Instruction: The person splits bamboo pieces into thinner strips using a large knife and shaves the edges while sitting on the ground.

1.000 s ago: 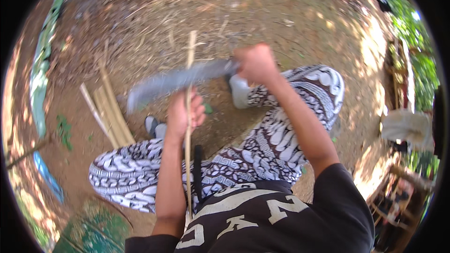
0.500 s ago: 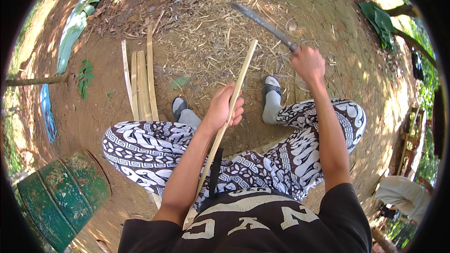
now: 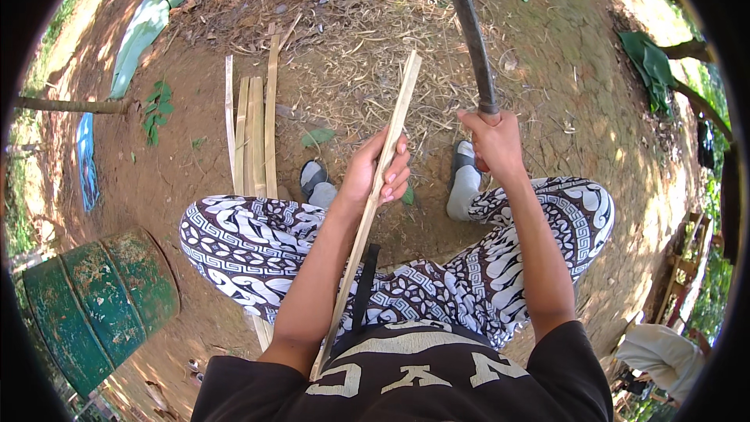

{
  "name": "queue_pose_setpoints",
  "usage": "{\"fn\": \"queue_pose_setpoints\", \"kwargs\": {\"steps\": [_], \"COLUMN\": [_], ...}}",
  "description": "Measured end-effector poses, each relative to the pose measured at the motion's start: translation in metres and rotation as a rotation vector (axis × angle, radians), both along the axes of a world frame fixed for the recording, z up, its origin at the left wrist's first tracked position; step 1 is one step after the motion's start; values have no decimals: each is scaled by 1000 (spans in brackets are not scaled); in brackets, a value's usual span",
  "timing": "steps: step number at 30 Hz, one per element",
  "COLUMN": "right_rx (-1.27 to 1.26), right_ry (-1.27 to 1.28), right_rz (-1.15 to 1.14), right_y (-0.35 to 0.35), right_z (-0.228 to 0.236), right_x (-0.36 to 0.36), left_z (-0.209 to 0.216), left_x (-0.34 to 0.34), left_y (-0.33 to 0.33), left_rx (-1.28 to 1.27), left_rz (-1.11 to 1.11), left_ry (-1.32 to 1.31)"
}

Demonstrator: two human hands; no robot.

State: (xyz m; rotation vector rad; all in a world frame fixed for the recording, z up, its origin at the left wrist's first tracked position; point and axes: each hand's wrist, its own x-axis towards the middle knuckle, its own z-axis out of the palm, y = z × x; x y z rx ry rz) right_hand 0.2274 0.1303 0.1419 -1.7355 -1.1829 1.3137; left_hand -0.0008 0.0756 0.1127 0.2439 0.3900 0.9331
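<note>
My left hand [image 3: 377, 168] is closed around a long pale strip that looks like split bamboo [image 3: 397, 121]. The strip slants from beside my left forearm up to a free end above the hand. In my right hand [image 3: 498, 144] is the handle of a machete [image 3: 471, 31], its dark blade pointing away from me and running out at the top edge of the view. Blade and strip are apart. Several similar bamboo strips [image 3: 256, 137] lie side by side on the ground beyond my left knee.
Thin shavings [image 3: 367, 39] litter the ground ahead of my feet. To the left are a green rusty drum [image 3: 101, 305], blue plastic [image 3: 87, 164], a thin pole [image 3: 70, 105] and a long green leaf [image 3: 148, 27]. A person in pale clothing [image 3: 662, 355] is at the lower right.
My right hand has come down and slightly left, and the machete has swung from pointing up-left to nearly straight ahead. My left hand still holds the strip, almost in place.
</note>
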Motion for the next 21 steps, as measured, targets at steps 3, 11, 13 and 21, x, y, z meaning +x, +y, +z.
{"fn": "queue_pose_setpoints", "kwargs": {"steps": [3,11,13,21], "right_rx": [-37,-34,-38,-29], "right_ry": [265,564,579,490], "right_rz": [18,47,29,-14], "right_y": [-3,-8,-6,-3], "right_z": [13,19,20,20], "right_x": [-27,-39,-36,-22], "left_z": [4,12,15,51], "left_x": [6,15,4,-48], "left_y": [-4,-13,-13,-29], "left_rx": [32,163,106,217], "left_rz": [4,-79,-114,-674], "left_ry": [89,554,742,721]}}
